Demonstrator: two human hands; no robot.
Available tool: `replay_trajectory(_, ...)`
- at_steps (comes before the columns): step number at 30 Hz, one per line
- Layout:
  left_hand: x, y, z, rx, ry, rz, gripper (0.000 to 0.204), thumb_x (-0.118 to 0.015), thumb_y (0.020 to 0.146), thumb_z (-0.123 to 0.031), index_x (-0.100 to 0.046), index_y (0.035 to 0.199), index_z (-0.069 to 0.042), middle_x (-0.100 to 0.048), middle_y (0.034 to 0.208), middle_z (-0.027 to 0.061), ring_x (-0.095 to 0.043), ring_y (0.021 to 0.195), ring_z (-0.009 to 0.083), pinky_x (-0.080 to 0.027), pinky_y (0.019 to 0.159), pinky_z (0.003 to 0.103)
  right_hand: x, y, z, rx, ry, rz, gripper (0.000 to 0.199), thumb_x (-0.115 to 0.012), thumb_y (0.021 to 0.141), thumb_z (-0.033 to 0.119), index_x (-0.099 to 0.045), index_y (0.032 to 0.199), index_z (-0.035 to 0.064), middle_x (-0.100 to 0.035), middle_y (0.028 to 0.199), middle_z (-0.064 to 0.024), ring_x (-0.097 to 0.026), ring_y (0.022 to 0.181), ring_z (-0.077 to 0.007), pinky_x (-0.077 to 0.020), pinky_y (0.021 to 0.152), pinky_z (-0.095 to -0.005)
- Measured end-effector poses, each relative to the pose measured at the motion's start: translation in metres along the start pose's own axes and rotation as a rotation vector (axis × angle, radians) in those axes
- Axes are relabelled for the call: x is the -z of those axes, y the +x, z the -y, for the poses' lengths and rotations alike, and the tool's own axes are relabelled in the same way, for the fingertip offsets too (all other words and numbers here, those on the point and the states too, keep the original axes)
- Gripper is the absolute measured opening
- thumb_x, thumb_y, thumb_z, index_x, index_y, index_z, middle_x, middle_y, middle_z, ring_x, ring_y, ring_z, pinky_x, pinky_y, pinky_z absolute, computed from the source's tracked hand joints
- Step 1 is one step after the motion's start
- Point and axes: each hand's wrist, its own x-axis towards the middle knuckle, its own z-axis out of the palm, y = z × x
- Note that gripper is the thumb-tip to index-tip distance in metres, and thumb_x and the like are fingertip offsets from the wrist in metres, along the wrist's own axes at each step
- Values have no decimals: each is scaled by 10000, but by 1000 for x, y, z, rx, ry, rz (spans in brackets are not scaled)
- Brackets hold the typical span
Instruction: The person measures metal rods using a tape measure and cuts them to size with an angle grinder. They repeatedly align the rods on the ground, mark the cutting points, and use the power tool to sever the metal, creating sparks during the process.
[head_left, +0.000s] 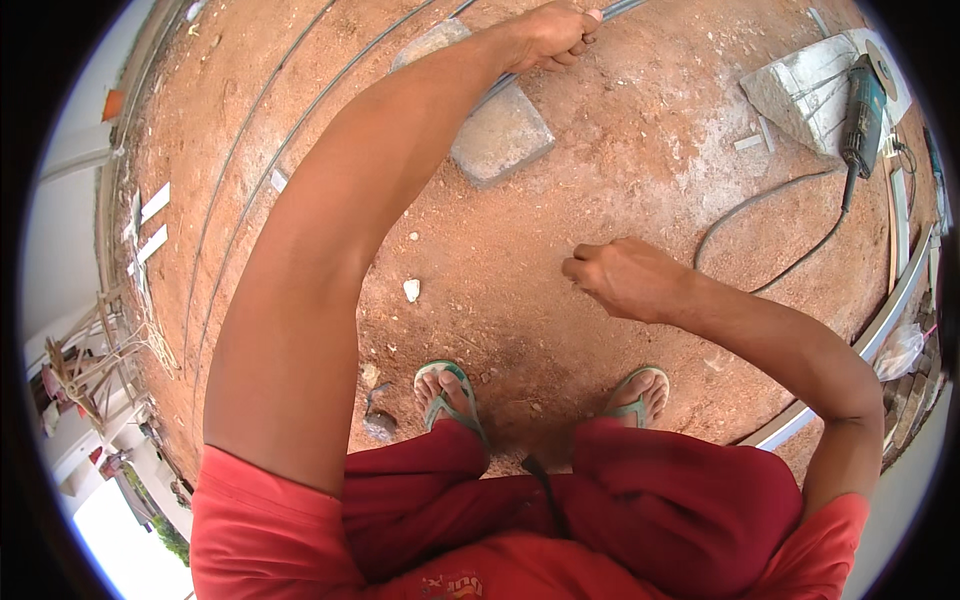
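Observation:
At the top of the view my left hand is closed around a small bunch of thin grey metal rods. The rods run under my left forearm, across a grey concrete block on the reddish dirt. My right hand hovers low over the bare soil, right of the middle, with its fingers curled together. What those fingers hold, if anything, is hidden. Two more long thin rods curve along the ground left of my left arm.
A teal angle grinder with a disc rests on a grey slab at the right; its black cord loops nearby. A long metal profile lies along the right edge. White strips and a white stone dot the ground.

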Motion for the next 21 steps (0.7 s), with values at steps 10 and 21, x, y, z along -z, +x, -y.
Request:
replay_trajectory(10,-26,-38,-55,-67,376,-121,629,-374,1117,-446,-595,1318,108,-599,1328,335,-622,1226,429,-508,1015,515,-108,149,69,450,310,-169,596,-519,991,313,-403,1534,97,-393,1582,-184,-385,1473,-348,-318,1192,-538)
replay_trajectory(21,-18,-25,-23,-114,233,-131,495,-534,1042,-380,-712,1172,63,-697,1208,289,-681,1130,426,-540,921,497,-79,168,91,168,-65,-365,446,-709,884,86,-574,1307,44,-577,1326,-148,-580,1233,-337,-487,1008,-489)
